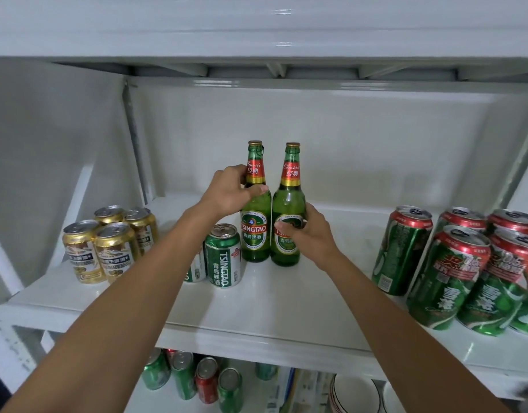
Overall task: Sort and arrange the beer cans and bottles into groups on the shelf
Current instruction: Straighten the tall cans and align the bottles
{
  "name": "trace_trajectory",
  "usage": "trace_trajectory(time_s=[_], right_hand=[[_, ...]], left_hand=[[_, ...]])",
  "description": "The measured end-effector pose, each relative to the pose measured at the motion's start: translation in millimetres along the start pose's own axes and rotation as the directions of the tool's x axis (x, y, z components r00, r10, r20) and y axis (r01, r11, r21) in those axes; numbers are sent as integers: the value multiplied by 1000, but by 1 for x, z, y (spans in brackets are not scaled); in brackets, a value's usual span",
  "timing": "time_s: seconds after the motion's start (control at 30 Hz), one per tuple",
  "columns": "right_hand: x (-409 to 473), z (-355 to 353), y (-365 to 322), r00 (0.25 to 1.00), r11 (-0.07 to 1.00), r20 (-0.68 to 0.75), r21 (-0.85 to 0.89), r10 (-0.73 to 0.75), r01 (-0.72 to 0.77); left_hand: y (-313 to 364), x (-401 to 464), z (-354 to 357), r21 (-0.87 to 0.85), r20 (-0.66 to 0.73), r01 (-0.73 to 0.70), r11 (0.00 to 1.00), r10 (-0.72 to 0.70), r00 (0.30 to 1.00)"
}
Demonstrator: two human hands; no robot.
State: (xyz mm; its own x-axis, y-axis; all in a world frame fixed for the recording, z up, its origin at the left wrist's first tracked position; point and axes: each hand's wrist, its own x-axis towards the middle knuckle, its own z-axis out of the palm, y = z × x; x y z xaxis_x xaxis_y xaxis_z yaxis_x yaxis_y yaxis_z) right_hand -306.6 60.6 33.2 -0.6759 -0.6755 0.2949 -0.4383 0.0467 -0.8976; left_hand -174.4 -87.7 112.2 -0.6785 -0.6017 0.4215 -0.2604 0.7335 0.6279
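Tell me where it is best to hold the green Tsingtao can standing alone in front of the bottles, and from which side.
Probably grip the Tsingtao can around its upright round side wall, coming from the front. The left bottle stands close on its right, and another can, partly hidden by the left forearm, stands close on its left, so the front is freest.

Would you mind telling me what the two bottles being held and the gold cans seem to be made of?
The left bottle and right bottle look like glossy green glass: see-through, with sharp highlights, printed labels and what look like metal caps. The gold cans look like thin metal, probably aluminium: shiny silver tops with pull tabs, printed gold sides.
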Motion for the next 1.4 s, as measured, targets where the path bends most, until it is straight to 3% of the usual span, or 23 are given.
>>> trace_trajectory(time_s=[0.37,0.5,0.63,0.73,0.83,0.9,0.97,1.03,1.1,1.17,1.27,1.4], right_hand=[[3,1,10,999,997,43,67,18,-21],[-1,-13,0,989,997,141,61,31,-40],[-26,-44,-22,981,999,193,31,-19,13],[-68,-83,-41,967,991,218,31,-132,128],[-108,-130,-58,945,960,169,39,-278,276],[-125,-165,-67,930,934,99,-14,-353,356],[-132,-202,-69,911,902,12,-134,-412,410],[-131,-240,-65,897,868,-80,-303,-434,393],[-122,-268,-55,895,778,-76,-530,-441,338],[-113,-283,-44,920,647,37,-700,-389,302],[-107,-288,-34,938,544,158,-780,-308,310],[-100,-285,-31,949,402,227,-865,-218,299]], left_hand=[[-2,0,10,-16,0,21,1000,-21,1000],[3,-3,9,-54,31,47,997,-46,998],[11,-13,3,13,103,115,993,-115,988],[25,-30,1,42,-216,25,999,-15,976],[58,-54,7,80,-511,-228,970,236,826],[82,-64,18,147,-547,-398,905,410,730],[105,-67,39,154,-461,-532,833,536,707],[127,-67,71,70,-271,-611,788,605,749],[145,-63,110,-41,-16,-570,821,570,822],[160,-57,147,-98,143,-471,877,481,865],[173,-46,179,-140,155,-369,919,388,909],[170,-40,192,-71,163,-353,933,360,919]])
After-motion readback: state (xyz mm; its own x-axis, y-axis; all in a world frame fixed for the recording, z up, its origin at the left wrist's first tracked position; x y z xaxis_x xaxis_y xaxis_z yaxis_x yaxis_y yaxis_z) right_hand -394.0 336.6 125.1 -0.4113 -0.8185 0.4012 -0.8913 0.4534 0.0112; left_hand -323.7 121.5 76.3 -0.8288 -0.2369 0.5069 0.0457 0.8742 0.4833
